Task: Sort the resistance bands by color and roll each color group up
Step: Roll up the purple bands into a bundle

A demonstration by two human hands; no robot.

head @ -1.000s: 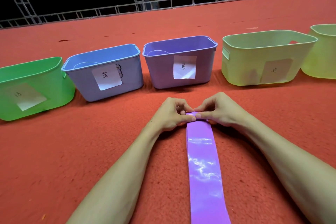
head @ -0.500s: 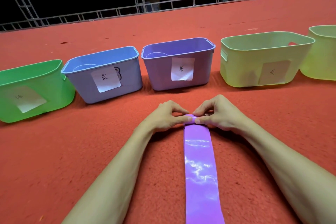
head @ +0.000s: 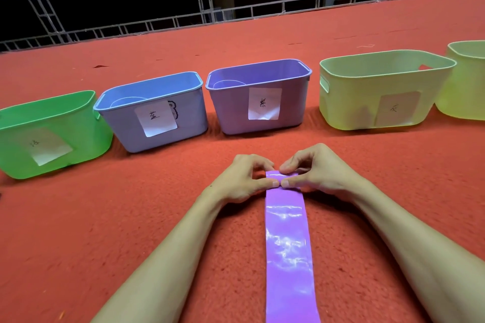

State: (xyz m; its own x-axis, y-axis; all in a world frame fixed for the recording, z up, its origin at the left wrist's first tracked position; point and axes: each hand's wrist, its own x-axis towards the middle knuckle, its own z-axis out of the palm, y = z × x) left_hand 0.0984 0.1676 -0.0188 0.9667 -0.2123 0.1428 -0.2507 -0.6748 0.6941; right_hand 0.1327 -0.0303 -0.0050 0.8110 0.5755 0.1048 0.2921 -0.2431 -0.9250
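Rolling start: the far end of the purple band [head: 287, 244] is pinched in both grips, left hand [head: 244, 178] and right hand [head: 317, 170].
Band axis: laid straight back from the grips toward the person, flat on the red carpet [head: 105, 217].
Nearer hand: neither.

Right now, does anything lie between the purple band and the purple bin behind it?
Nothing visible does. The left hand and the right hand pinch the far end of the purple band, and only red carpet shows between them and the purple bin straight ahead.
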